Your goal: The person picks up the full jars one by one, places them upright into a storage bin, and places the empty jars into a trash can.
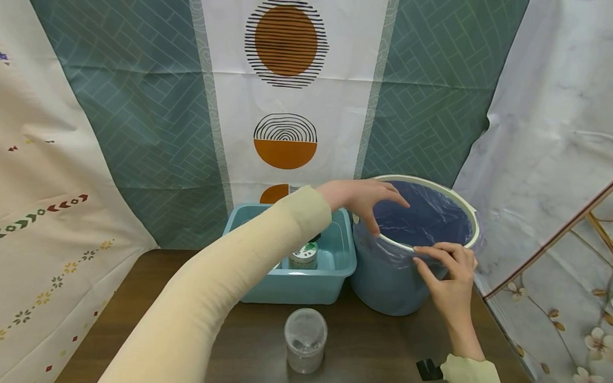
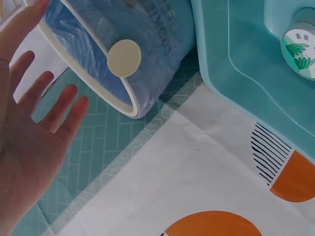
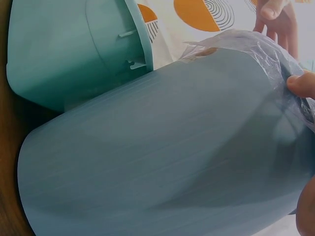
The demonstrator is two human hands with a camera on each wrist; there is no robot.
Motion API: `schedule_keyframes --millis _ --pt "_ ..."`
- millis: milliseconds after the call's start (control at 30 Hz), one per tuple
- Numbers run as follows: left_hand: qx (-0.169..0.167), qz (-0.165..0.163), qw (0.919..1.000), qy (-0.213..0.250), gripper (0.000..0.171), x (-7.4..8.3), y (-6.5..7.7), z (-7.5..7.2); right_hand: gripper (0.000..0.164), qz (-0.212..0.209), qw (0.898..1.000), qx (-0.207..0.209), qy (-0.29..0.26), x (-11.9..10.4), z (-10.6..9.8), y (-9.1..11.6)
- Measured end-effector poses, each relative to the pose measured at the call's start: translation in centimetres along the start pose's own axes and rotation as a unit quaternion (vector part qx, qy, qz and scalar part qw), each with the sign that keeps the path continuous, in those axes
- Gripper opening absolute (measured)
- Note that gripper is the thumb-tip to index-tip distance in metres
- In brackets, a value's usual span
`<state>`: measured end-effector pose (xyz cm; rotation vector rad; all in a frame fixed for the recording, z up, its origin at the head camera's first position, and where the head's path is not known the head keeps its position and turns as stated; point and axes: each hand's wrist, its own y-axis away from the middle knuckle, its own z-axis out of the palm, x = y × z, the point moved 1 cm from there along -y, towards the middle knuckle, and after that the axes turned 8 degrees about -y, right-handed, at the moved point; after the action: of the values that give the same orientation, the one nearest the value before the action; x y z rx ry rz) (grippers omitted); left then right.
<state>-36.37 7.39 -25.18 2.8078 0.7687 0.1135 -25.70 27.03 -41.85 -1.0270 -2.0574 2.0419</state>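
Observation:
A blue trash can (image 1: 391, 287) lined with a translucent bluish bag (image 1: 412, 215) stands at the back right, a cream ring (image 1: 465, 205) around its mouth. Spread fingers mark my left hand (image 1: 362, 199), which hovers over the can's left rim and grips nothing; the left wrist view shows its palm and the ring's round tab (image 2: 124, 58). At the front right of the rim, my right hand (image 1: 453, 275) pinches the edge, fingers on top and thumb against the outside. In the right wrist view, that thumb (image 3: 301, 85) presses the gathered bag.
Left of the can sits a teal basin (image 1: 293, 292) with a lidded jar (image 1: 304, 256) inside, partly hidden by my left sleeve. A clear jar (image 1: 305, 341) stands on the brown table (image 1: 250, 353) in front. Patterned cloth (image 1: 147, 107) hangs behind.

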Motion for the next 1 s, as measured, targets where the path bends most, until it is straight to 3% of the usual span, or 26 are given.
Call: schedule_keyframes --millis 300,633,833,1000 --pt "0.027 0.018 0.9994 0.007 0.084 -1.3 1.9 0.4 0.017 -0.006 1.000 0.004 -0.005 -0.5 0.1 -0.1" --pt "0.076 0.042 0.9957 0.032 0.085 -2.0 5.5 1.2 0.017 -0.011 1.000 0.006 -0.008 -1.2 0.3 -0.5" --pt "0.101 0.051 0.9932 0.025 0.086 -1.9 7.3 2.8 0.016 -0.008 1.000 0.003 -0.004 -0.6 0.2 -0.2" --pt "0.089 0.049 0.9937 0.048 0.085 -1.1 8.4 5.2 0.017 -0.007 1.000 0.005 -0.004 -0.3 0.1 -0.1"
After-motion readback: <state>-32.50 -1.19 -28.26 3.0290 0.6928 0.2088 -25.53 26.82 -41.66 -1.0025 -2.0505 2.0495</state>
